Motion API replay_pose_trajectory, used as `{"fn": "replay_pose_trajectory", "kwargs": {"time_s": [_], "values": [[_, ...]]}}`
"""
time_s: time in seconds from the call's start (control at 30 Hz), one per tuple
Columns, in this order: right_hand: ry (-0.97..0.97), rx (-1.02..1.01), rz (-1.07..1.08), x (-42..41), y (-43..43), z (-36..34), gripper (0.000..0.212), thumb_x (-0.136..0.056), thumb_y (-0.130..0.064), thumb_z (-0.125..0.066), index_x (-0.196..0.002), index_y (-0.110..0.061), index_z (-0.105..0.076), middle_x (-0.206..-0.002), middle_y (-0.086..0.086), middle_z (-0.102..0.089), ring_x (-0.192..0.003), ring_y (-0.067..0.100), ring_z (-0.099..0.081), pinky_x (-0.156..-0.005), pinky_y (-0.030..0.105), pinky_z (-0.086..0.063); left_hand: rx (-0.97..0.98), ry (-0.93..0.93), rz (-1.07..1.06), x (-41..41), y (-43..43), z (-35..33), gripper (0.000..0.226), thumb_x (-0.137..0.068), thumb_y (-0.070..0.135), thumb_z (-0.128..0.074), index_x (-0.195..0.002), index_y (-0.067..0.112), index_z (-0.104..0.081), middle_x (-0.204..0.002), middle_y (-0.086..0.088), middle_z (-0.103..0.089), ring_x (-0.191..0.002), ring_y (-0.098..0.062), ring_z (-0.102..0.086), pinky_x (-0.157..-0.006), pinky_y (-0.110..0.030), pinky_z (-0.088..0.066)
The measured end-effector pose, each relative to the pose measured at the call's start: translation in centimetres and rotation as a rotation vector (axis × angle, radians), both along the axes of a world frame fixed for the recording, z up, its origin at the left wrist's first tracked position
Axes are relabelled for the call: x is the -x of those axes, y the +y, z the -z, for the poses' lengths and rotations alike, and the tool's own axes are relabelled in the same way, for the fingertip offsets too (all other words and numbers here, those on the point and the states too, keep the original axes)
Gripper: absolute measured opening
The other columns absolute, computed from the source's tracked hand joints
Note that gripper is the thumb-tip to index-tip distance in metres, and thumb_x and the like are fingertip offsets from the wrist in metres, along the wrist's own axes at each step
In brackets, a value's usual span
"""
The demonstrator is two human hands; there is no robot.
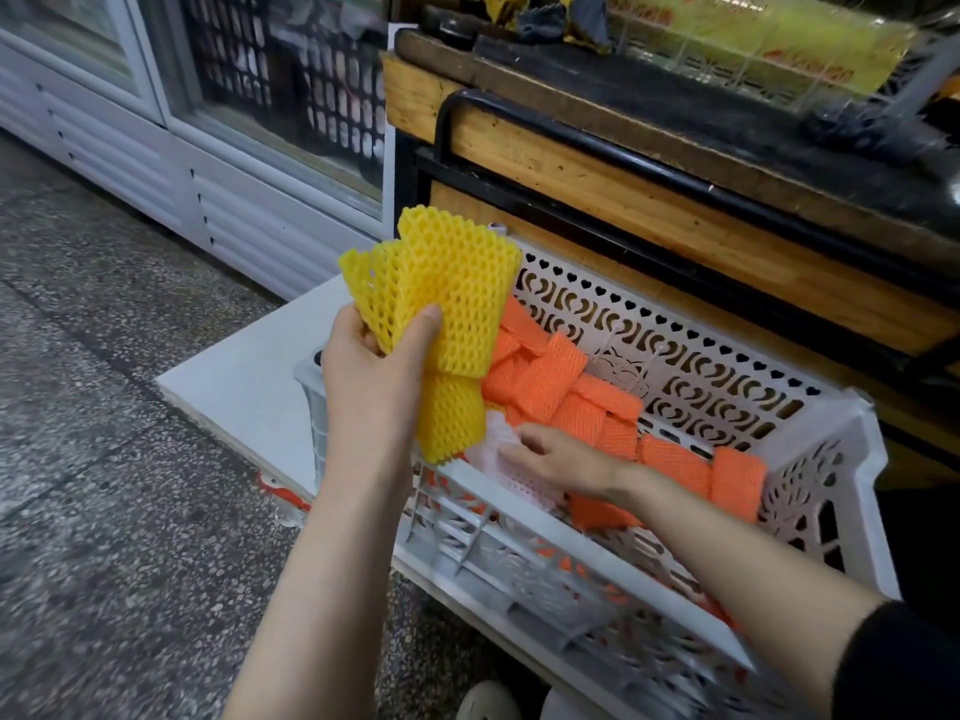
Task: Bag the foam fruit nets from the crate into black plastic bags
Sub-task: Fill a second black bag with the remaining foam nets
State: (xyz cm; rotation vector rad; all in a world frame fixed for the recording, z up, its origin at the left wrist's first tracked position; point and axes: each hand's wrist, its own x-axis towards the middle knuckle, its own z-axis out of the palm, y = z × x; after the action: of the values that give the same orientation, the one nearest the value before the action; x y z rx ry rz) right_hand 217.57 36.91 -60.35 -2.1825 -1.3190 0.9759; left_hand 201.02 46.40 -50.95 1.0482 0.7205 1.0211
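A white perforated plastic crate [727, 387] sits in front of me, holding several orange foam fruit nets [561, 387] and a few white nets [519, 475]. My left hand [374, 376] grips a fanned bunch of yellow foam nets [447, 304] above the crate's left end. One more yellow net hangs below the bunch. My right hand [556, 459] reaches into the crate, its fingers resting on the white nets. No black plastic bag is in view.
The crate stands on a low white board [244, 376] over a speckled stone floor [104, 459]. Behind it is a wooden counter with a black metal rail [623, 158]. A glass-door cooler [218, 122] stands at the left. A shoe [488, 701] shows at the bottom edge.
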Motion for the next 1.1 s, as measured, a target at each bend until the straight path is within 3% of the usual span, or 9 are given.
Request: {"fn": "replay_pose_trajectory", "kwargs": {"time_s": [0.17, 0.3, 0.4, 0.47, 0.63, 0.83, 0.93, 1.03, 1.1], "values": [[-0.015, 0.107, -0.031, 0.0, -0.6, 0.3, 0.012, -0.096, -0.032, -0.050, -0.091, -0.021, -0.047, -0.078, -0.012, -0.043, -0.067, 0.000, -0.039, -0.059, 0.014, -0.034, -0.033, 0.018, 0.029, -0.2, -0.6, 0.0, 0.022, -0.088, 0.010, -0.061, -0.109, 0.006, -0.055, -0.085, -0.001, -0.065, -0.058, 0.004, -0.061, -0.047, -0.012, -0.044], [-0.042, 0.115, -0.041, -0.2, -1.6, -0.7, 0.027, -0.091, -0.026, -0.061, -0.070, -0.025, -0.043, -0.068, -0.010, -0.040, -0.059, 0.001, -0.036, -0.053, 0.015, -0.031, -0.067, 0.055, 0.046, -0.3, -0.9, 0.2, 0.021, -0.087, 0.012, -0.062, -0.107, 0.008, -0.057, -0.086, 0.000, -0.066, -0.061, 0.003, -0.062, -0.049, -0.013, -0.045], [-0.049, 0.076, 0.055, -0.8, -2.6, -2.2, 0.011, -0.090, -0.032, -0.060, -0.089, -0.022, -0.055, -0.086, -0.005, -0.057, -0.077, 0.008, -0.055, -0.062, 0.016, -0.041, -0.081, 0.083, 0.074, -0.4, -1.2, 0.4, 0.020, -0.087, 0.014, -0.063, -0.106, 0.011, -0.057, -0.093, -0.002, -0.068, -0.069, -0.002, -0.065, -0.054, -0.017, -0.050], [-0.101, 0.019, 0.150, -1.2, -3.5, -3.7, 0.022, -0.091, -0.033, -0.057, -0.105, -0.016, -0.056, -0.095, -0.004, -0.060, -0.086, 0.012, -0.061, -0.062, 0.016, -0.047, -0.092, 0.108, 0.083, -0.5, -1.6, 0.4, 0.024, -0.087, 0.017, -0.063, -0.110, 0.011, -0.057, -0.097, -0.003, -0.068, -0.074, -0.006, -0.066, -0.055, -0.020, -0.050], [0.010, -0.286, 0.487, -1.6, -6.5, -7.9, 0.024, -0.094, -0.025, -0.053, -0.112, -0.011, -0.053, -0.099, -0.001, -0.064, -0.080, 0.004, -0.063, -0.056, 0.014, -0.053, -0.129, 0.145, 0.114, -0.5, -3.1, 0.4, 0.024, -0.089, 0.020, -0.062, -0.111, 0.014, -0.055, -0.099, -0.002, -0.068, -0.084, -0.014, -0.068, -0.064, -0.030, -0.056], [-0.189, -0.508, 0.682, 1.1, -9.3, -12.9, 0.030, -0.092, -0.033, -0.055, -0.108, -0.015, -0.036, -0.110, 0.002, -0.054, -0.099, 0.018, -0.058, -0.082, 0.038, -0.052, -0.289, 0.221, 0.120, -1.1, -5.9, -0.3, 0.018, -0.087, 0.020, -0.064, -0.104, 0.025, -0.059, -0.099, 0.002, -0.068, -0.088, -0.015, -0.066, -0.080, -0.042, -0.054], [-0.355, -0.502, 0.627, 3.7, -10.6, -14.8, 0.029, -0.091, -0.036, -0.055, -0.105, -0.019, -0.035, -0.095, -0.004, -0.050, -0.088, 0.016, -0.054, -0.069, 0.032, -0.042, -0.376, 0.252, 0.141, -1.2, -8.0, -0.8, 0.018, -0.086, 0.020, -0.065, -0.089, 0.035, -0.056, -0.085, 0.012, -0.066, -0.077, -0.003, -0.065, -0.074, -0.037, -0.054], [-0.446, -0.479, 0.561, 5.2, -11.9, -14.8, 0.031, -0.089, -0.039, -0.057, -0.104, -0.022, -0.036, -0.104, -0.001, -0.051, -0.092, 0.017, -0.054, -0.076, 0.036, -0.046, -0.428, 0.225, 0.186, -1.4, -10.1, -1.2, 0.010, -0.087, 0.019, -0.065, -0.090, 0.027, -0.059, -0.079, 0.009, -0.066, -0.072, -0.005, -0.063, -0.069, -0.031, -0.053], [-0.471, -0.482, 0.523, 6.0, -12.9, -14.7, 0.035, -0.087, -0.042, -0.059, -0.107, -0.022, -0.038, -0.109, -0.003, -0.050, -0.095, 0.014, -0.053, -0.080, 0.034, -0.046, -0.448, 0.179, 0.222, -1.5, -11.7, -1.7, 0.005, -0.088, 0.017, -0.063, -0.092, 0.016, -0.059, -0.069, 0.012, -0.060, -0.062, 0.003, -0.056, -0.060, -0.014, -0.046]]}}
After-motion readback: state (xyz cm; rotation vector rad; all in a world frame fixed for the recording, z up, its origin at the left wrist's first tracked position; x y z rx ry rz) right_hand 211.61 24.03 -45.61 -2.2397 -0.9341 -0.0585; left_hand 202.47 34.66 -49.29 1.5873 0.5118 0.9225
